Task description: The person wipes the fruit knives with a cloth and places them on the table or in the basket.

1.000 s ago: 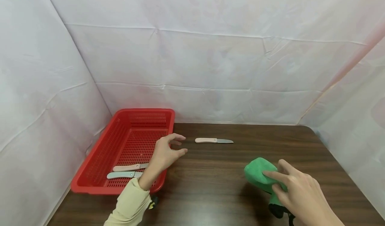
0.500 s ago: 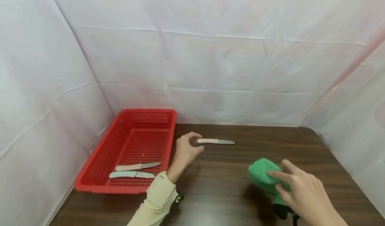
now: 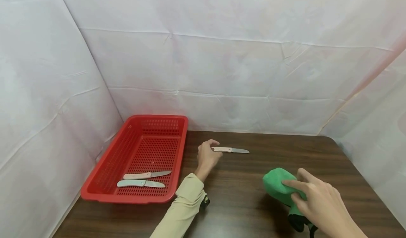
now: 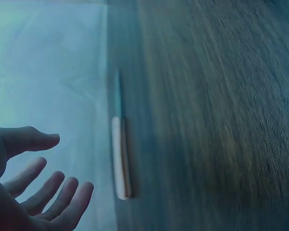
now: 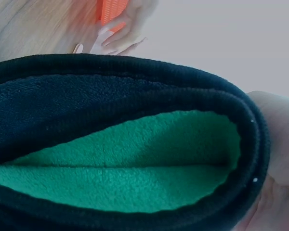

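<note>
A small knife (image 3: 226,149) with a pale pink handle and a bare blade lies near the table's back edge. My left hand (image 3: 207,157) is at its handle end, thumb and fingers parted. In the left wrist view those fingers (image 4: 79,202) stand apart from the knife (image 4: 121,161). At the right, my right hand (image 3: 317,199) pinches a green fleece pouch (image 3: 279,185) between thumb and fingers. The right wrist view faces the pouch's black-edged opening (image 5: 135,190), with a green lining inside. Part of the right hand is hidden behind the pouch in that view.
A red perforated basket (image 3: 183,153) stands on the left of the wooden table (image 3: 234,195). Inside it lie a pink-handled knife (image 3: 136,176) and a pale green-handled knife (image 3: 130,183). White sheeting (image 3: 222,69) rises behind and along the sides.
My left hand has moved right, from above the basket's right rim to the handle end of the knife on the table. The right hand keeps holding the pouch in place.
</note>
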A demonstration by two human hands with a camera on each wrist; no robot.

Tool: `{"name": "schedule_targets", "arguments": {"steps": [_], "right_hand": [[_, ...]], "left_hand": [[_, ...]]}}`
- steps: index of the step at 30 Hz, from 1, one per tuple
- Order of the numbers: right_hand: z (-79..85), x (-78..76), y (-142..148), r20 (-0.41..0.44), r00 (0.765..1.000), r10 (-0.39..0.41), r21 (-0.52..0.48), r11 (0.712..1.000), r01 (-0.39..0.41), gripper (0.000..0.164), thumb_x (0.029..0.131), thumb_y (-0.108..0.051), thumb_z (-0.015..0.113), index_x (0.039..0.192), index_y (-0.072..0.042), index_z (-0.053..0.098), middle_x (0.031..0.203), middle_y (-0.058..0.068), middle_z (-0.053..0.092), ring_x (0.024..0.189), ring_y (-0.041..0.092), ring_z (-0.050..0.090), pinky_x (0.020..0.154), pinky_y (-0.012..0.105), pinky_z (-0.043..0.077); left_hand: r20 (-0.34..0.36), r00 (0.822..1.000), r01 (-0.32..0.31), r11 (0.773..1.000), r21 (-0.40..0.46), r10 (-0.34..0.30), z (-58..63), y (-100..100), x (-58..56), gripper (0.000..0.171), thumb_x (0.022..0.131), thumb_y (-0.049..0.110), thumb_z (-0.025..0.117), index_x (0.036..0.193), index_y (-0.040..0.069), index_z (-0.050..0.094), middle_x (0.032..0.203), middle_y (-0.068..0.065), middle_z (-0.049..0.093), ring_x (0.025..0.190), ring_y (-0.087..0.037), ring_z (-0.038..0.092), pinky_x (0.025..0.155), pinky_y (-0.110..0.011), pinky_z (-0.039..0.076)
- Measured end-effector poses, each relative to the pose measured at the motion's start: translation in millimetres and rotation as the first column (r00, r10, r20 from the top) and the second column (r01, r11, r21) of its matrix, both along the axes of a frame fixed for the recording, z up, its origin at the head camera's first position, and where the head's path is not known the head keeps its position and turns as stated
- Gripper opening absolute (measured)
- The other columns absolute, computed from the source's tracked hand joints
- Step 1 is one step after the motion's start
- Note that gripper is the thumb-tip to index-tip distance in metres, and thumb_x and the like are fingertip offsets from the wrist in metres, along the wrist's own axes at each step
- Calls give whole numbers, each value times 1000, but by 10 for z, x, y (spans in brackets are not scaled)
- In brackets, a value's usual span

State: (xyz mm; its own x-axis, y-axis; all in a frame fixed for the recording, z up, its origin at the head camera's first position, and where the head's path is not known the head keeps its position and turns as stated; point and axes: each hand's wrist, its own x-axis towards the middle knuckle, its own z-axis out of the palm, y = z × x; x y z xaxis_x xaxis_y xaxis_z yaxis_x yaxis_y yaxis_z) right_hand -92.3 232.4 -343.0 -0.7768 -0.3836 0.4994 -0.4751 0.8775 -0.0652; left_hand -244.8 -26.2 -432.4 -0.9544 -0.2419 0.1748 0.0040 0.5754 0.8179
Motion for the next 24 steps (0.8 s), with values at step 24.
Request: {"name": "schedule_targets", "arguments": {"steps": [24], "right_hand": [[-71, -62, 6, 21, 999, -34, 19, 999, 33, 33, 57, -3, 65, 83, -23, 70, 73, -14, 27, 46, -4, 17, 37, 14, 16]], "left_hand": [[52, 995, 99, 971, -217, -90, -447, -88, -489, 35, 58, 3, 79, 90, 11, 68, 91, -6, 66, 81, -23, 60, 66, -34, 49]]}}
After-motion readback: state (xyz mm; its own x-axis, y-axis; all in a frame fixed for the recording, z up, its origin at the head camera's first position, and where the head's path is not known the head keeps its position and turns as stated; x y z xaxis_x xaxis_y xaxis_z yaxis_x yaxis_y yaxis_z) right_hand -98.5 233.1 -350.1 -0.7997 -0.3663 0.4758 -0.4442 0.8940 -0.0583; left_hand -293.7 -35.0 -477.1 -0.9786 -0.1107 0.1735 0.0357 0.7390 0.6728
